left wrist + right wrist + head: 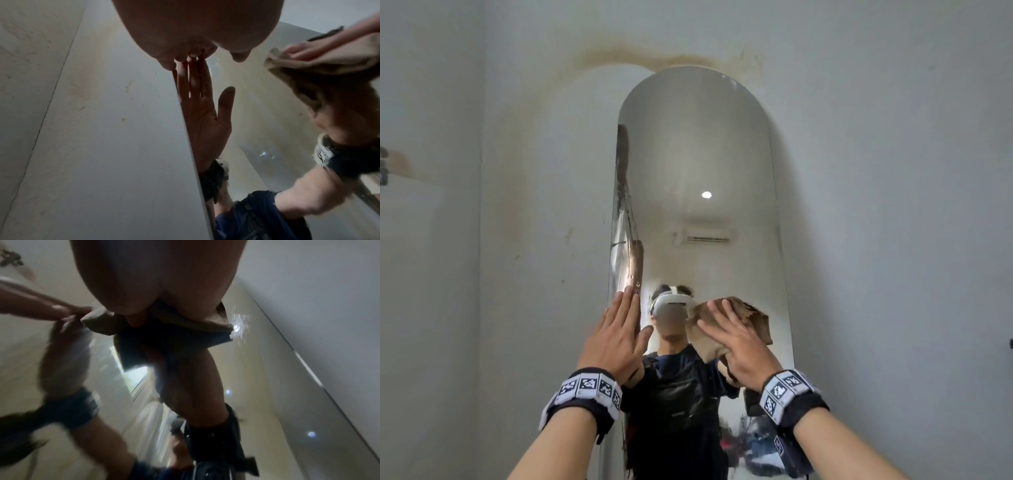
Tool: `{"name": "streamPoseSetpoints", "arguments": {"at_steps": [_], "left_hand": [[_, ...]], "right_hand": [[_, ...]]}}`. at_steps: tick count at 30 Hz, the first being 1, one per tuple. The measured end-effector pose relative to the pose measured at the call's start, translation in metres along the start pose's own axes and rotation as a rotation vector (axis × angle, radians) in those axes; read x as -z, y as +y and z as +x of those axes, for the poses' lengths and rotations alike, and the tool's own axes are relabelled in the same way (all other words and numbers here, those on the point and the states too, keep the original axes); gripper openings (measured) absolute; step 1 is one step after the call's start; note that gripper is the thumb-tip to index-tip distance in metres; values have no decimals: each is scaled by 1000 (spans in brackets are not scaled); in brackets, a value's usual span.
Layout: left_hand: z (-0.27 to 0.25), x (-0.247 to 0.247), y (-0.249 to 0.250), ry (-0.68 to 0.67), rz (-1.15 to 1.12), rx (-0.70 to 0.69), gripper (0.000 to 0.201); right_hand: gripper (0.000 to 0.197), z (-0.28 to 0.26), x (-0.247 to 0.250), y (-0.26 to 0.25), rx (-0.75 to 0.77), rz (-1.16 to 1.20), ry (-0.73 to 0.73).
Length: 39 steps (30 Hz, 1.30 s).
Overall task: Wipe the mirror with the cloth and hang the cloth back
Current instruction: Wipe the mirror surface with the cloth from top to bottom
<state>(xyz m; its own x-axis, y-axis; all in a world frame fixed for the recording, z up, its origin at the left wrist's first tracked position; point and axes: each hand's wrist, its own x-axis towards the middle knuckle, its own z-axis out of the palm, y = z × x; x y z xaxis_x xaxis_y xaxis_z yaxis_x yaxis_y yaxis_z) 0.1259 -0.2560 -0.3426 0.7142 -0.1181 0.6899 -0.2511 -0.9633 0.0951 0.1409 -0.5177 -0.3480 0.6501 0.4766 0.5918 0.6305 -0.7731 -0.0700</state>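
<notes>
Brown and crumpled, the cloth (729,325) sits flat against the lower glass of the tall arched mirror (698,154), held there by the right hand (736,346), whose fingers are spread over the fabric and press it to the surface instead of pinching it. The left hand (619,335) lies open with straight fingers close together on the mirror's left edge, fingertips meeting their own reflection in the left wrist view.

Because only palm pressure keeps the cloth in place, a quick stroke or a lift of the hand could let it slide down the glass and drop. A wadded cloth also touches unevenly, so it may leave streaks, and much of the mirror rises well above both hands; reaching up could cost pressure. The bare left palm on the glass will likely leave prints on the stretch near the edge, which would need a further pass. The mirror appears frameless against the stained wall (534,171), so a hard push near its edge might shift it. No hook or rail for the cloth shows in any view.
</notes>
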Motion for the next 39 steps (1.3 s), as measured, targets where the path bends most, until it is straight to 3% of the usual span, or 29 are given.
{"name": "streamPoseSetpoints", "arguments": {"at_steps": [6,9,13,18,21,22,24,26,27,30,32,34,36,39], "left_hand": [[0,0,2,-34,25,24,69],[-2,5,3,-52,19,17,68],[-2,12,0,-52,43,10,67],[1,14,-3,-86,11,0,62],[0,12,-3,-62,1,-3,63],[0,11,-3,-62,4,0,64],[1,10,-3,-62,7,6,64],[1,7,-4,-67,9,7,64],[2,6,-4,-66,11,7,64],[3,0,-8,-59,46,-6,63],[3,-4,-8,-56,46,-10,66],[4,-5,-6,-51,44,5,70],[4,-3,-3,-52,24,20,66],[4,4,0,-70,-9,24,62]], "right_hand": [[72,-46,-35,-19,-27,144,-64],[68,-45,-10,-33,-148,440,-19],[52,-10,46,-47,-322,718,286],[29,98,123,-39,-451,891,862],[45,141,152,-42,-399,582,1019],[53,151,153,-44,-324,351,940],[66,164,136,-46,-192,-127,524],[75,164,98,-36,-130,-253,131],[78,157,79,-33,-100,-226,56],[79,113,30,-36,52,-224,103],[70,75,3,-42,134,-167,74],[63,40,-22,-47,157,-88,23],[75,10,-45,-48,136,-88,-55],[73,-26,-63,-53,111,-47,-134]]}}
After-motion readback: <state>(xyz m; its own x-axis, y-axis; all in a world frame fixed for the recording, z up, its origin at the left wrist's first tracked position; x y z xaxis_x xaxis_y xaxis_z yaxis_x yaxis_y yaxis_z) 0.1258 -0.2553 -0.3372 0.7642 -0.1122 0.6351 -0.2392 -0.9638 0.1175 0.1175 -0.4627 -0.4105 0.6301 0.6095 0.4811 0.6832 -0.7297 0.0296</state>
